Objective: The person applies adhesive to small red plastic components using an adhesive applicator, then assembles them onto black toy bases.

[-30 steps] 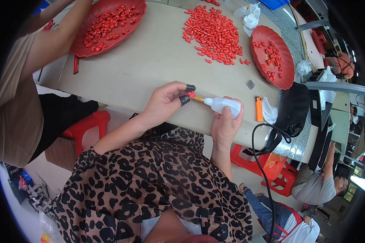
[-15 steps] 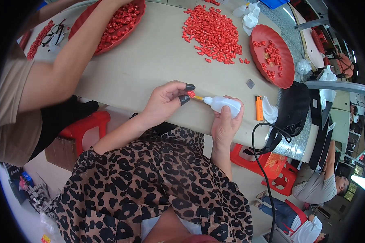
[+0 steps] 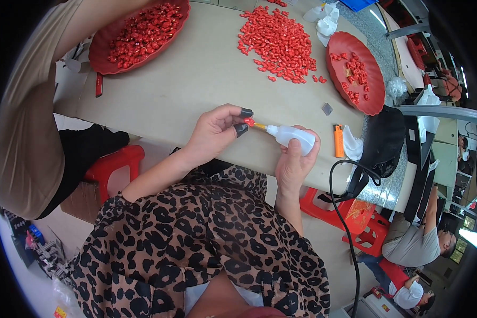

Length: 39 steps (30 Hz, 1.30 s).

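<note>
My left hand (image 3: pixel 213 132) pinches a small red glossy piece (image 3: pixel 248 122) between thumb and finger, both wearing dark fingertip covers. Its exact shape is too small to make out. Wrapped round a white squeeze bottle (image 3: pixel 291 139) is my right hand (image 3: pixel 297 159), tilting it so the thin yellowish nozzle (image 3: pixel 260 126) points left. The nozzle's tip meets the red piece or stops right beside it. Beyond my hands, a loose pile of similar red pieces (image 3: pixel 275 45) lies on the table (image 3: pixel 196 79). A red scalloped tray (image 3: pixel 373 95) at the right bears several more pieces.
Another red tray (image 3: pixel 102 61) full of pieces stands at the far left, by a co-worker's arm (image 3: pixel 90 21). An orange lighter (image 3: pixel 338 141), crumpled tissue (image 3: pixel 352 144) and black bag (image 3: pixel 384 140) lie right. A black cable (image 3: pixel 350 233) hangs beside me. Red stools (image 3: pixel 114 167) stand below.
My hands, the bottle and the red piece stay almost still. The co-worker at the left has leaned forward, uncovering a red object by the left tray. A person at the lower right has shifted.
</note>
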Tool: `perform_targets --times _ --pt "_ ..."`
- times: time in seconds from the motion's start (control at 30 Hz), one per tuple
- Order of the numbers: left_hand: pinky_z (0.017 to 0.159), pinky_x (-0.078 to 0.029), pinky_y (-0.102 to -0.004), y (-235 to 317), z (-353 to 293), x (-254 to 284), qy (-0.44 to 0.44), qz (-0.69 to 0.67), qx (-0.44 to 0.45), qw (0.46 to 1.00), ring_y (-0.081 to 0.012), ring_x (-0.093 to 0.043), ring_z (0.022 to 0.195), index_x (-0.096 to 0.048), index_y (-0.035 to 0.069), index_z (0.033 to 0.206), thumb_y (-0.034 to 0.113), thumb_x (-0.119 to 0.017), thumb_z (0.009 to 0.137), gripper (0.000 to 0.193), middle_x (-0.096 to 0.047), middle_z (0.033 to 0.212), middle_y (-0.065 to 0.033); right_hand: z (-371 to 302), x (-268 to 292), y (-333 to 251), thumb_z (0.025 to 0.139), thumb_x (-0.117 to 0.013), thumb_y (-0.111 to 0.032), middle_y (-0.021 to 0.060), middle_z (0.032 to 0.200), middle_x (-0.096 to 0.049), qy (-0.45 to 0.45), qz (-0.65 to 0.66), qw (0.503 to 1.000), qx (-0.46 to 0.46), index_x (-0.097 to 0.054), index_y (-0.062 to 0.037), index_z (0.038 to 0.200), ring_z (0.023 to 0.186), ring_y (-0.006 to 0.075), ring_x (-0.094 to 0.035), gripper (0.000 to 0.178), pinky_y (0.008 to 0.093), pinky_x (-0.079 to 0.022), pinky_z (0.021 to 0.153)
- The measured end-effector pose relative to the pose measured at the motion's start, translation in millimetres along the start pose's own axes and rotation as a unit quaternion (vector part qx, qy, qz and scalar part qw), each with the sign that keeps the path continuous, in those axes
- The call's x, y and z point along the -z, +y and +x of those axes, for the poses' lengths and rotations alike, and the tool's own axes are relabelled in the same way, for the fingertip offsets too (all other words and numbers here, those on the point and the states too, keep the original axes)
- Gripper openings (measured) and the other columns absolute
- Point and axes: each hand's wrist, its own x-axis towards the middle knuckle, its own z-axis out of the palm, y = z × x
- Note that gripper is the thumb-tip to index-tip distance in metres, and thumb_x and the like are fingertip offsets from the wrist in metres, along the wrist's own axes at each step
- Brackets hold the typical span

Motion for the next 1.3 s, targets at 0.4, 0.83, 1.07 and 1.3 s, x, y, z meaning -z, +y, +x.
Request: perform_targets --times 0.4,0.83,1.07,1.3 --pt "0.081 -0.041 -0.0224 -1.0 -0.3 1.1 -0.002 -0.003 0.001 1.000 -0.0098 -0.052 0.088 -0.048 -0.002 0.097 -0.012 -0.042 0.074 0.026 -0.054 0.093 -0.0060 0.1 1.4 0.7 0.076 -0.058 -0.016 0.0092 0.095 -0.049 0.005 0.011 1.000 -0.004 -0.037 -0.0057 0.102 0.074 0.0119 -0.047 0.035 0.0212 -0.036 0.058" --pt "0.084 -0.039 -0.0235 -0.6 -0.2 1.3 -0.015 -0.009 -0.004 1.000 -0.0103 -0.051 0.090 -0.049 -0.002 0.097 -0.013 -0.038 0.074 0.028 -0.055 0.093 -0.0054 3.1 4.7 -2.1 0.079 -0.055 -0.018 0.0067 0.095 -0.050 0.010 0.084 0.994 -0.069 -0.040 -0.0057 0.103 0.078 0.0133 -0.049 0.031 0.0228 -0.036 0.059" --pt "0.082 -0.039 -0.0225 -0.7 0.6 0.6 -0.015 0.001 -0.004 1.000 -0.0094 -0.051 0.089 -0.049 -0.002 0.097 -0.011 -0.041 0.076 0.024 -0.055 0.093 -0.0048 3.5 4.8 0.0 0.080 -0.054 -0.017 0.0071 0.094 -0.050 0.006 0.059 0.996 -0.071 -0.040 -0.0054 0.103 0.080 0.0138 -0.049 0.030 0.0235 -0.038 0.061" --pt "0.080 -0.040 -0.0216 -0.7 0.8 0.1 -0.007 0.009 -0.004 1.000 -0.0083 -0.051 0.088 -0.050 -0.003 0.097 -0.010 -0.043 0.077 0.022 -0.055 0.092 -0.0043 3.4 4.0 -1.4 0.080 -0.055 -0.017 0.0075 0.095 -0.050 0.000 0.054 0.996 -0.075 -0.039 -0.0052 0.102 0.080 0.0139 -0.049 0.030 0.0237 -0.038 0.062"
